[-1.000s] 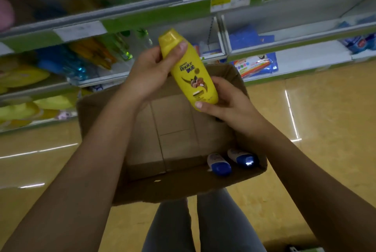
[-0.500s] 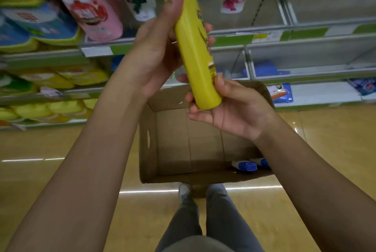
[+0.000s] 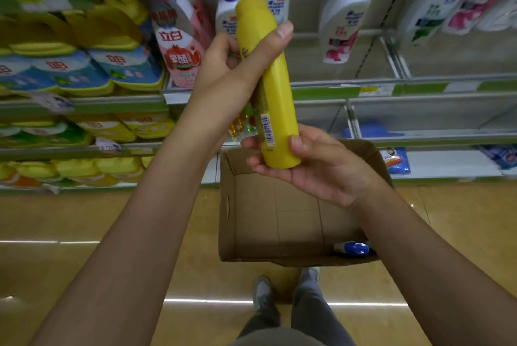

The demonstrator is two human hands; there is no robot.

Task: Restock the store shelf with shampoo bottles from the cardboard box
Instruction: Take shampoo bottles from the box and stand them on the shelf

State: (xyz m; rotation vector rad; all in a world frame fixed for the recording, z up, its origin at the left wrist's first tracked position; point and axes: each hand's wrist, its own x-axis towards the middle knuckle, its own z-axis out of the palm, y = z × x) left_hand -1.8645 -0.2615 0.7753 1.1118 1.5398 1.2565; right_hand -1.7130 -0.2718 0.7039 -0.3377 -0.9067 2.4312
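A tall yellow shampoo bottle (image 3: 275,99) stands nearly upright in front of me, cap up, barcode facing me. My left hand (image 3: 232,71) grips its upper half, thumb across the front. My right hand (image 3: 313,166) holds its base from below, thumb on the side. Underneath, the open cardboard box (image 3: 246,222) sits on the floor; a white bottle with a blue cap (image 3: 354,247) lies in its near right corner. White shampoo bottles (image 3: 342,21) stand on the shelf (image 3: 335,88) behind the yellow one.
Yellow, blue and pink refill pouches (image 3: 117,66) fill the shelves to the left. The shelf bay on the right holds a few white bottles (image 3: 436,7) with bare space around them. Lower shelves carry blue packets (image 3: 396,159). My legs and shoes (image 3: 263,292) stand just behind the box.
Both hands lifted the yellow bottle out of the box area up to shelf height and turned it upright, label side away. My view tilted up toward the upper shelves.
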